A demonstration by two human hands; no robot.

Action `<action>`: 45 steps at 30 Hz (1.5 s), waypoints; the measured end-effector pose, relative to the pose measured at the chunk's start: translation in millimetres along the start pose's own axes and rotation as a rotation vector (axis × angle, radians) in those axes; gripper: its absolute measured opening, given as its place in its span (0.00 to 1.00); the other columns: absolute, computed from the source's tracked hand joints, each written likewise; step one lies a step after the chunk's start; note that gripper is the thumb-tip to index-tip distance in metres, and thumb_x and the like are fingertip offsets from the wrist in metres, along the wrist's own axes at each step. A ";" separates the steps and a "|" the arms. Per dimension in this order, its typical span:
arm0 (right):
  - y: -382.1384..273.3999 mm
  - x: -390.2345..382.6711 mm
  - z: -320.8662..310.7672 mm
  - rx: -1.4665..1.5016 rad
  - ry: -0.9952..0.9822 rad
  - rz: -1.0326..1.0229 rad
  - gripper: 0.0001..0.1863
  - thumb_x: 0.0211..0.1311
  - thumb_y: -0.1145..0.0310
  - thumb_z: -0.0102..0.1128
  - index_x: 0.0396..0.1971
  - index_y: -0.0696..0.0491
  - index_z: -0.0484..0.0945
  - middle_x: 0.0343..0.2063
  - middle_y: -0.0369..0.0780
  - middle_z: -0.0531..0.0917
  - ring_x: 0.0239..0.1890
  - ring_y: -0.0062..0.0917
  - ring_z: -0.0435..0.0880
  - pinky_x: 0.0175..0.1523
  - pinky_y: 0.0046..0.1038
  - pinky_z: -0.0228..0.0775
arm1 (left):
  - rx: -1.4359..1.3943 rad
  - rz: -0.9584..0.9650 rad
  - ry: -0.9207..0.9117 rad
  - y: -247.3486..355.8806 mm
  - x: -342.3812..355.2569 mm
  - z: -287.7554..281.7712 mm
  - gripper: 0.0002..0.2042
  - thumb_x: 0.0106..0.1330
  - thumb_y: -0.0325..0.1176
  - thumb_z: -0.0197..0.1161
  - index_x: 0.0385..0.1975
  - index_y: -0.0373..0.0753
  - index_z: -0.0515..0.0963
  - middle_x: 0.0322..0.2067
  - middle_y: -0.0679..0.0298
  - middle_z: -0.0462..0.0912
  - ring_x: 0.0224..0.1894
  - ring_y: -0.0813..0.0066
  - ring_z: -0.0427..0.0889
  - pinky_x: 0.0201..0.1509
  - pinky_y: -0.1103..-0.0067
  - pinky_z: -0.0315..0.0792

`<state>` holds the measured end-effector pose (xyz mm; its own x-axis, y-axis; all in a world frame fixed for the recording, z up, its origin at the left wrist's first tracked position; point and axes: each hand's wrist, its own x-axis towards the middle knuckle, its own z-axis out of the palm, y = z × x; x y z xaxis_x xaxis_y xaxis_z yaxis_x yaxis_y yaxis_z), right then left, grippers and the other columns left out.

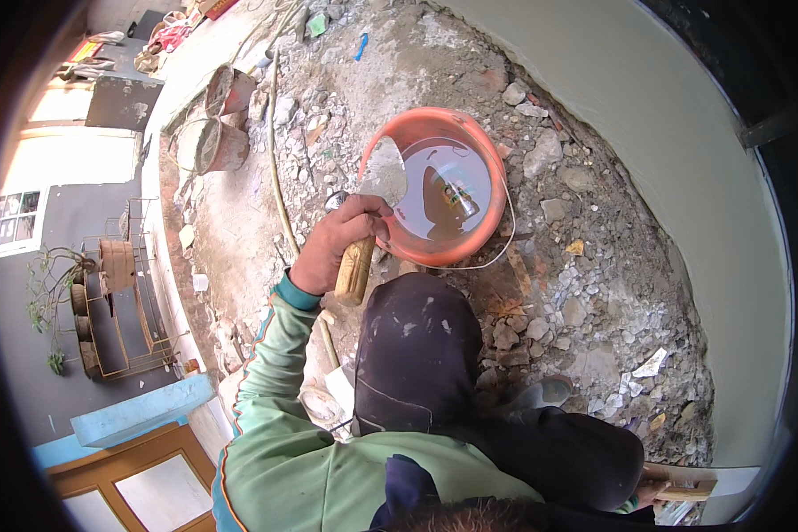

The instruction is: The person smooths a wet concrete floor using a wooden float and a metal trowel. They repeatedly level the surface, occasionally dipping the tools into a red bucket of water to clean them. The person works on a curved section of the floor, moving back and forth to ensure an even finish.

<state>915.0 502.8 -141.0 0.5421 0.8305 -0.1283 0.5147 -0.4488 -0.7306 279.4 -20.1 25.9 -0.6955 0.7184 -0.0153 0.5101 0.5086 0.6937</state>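
Note:
My left hand (341,241), at the end of a green sleeve, is closed round the wooden handle of a trowel (384,173). The trowel's rounded grey blade reaches over the left rim of an orange bucket (485,251), which holds liquid with bright reflections on it. At the lower right, partly hidden by my dark-trousered knee, my right hand (652,493) grips a flat plastering float (727,480) with a wooden handle. The float is close to the foot of the pale wall.
Rubble (585,310) covers the ground around the bucket. A hose (276,168) runs along the left, near two dirty buckets (219,146). A smooth pale wall (683,151) curves along the right. Plant racks (119,301) and a brown door frame (141,470) stand at far left.

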 end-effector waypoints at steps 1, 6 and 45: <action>-3.7 0.1 -2.5 -0.009 -0.004 -0.008 0.43 0.67 0.44 0.64 0.68 0.62 0.62 0.59 0.51 0.75 0.56 0.36 0.79 0.59 0.38 0.73 | 0.054 0.011 0.008 2.2 -6.8 2.3 0.09 0.61 0.24 0.62 0.41 0.36 0.78 0.52 0.57 0.77 0.47 0.64 0.82 0.51 0.74 0.76; -25.0 -13.2 -2.9 -0.014 -0.071 -0.109 0.46 0.66 0.43 0.65 0.70 0.62 0.60 0.63 0.52 0.74 0.60 0.36 0.78 0.63 0.38 0.73 | 0.209 -0.152 0.349 -12.4 -50.3 5.1 0.12 0.56 0.17 0.65 0.40 0.36 0.77 0.40 0.58 0.82 0.41 0.68 0.82 0.45 0.75 0.77; -36.7 -263.5 -387.4 -1.015 -0.655 0.345 0.33 0.61 0.43 0.64 0.58 0.50 0.73 0.44 0.50 0.87 0.47 0.49 0.86 0.54 0.47 0.78 | -0.138 -0.945 -0.470 32.2 -104.2 -102.9 0.26 0.63 0.30 0.68 0.61 0.41 0.68 0.41 0.56 0.81 0.27 0.62 0.81 0.23 0.70 0.72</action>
<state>1010.7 172.6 179.5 0.4683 0.4971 -0.7305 0.8482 -0.4845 0.2141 316.2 -127.4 123.9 -0.4992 0.1862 -0.8462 -0.2171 0.9186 0.3302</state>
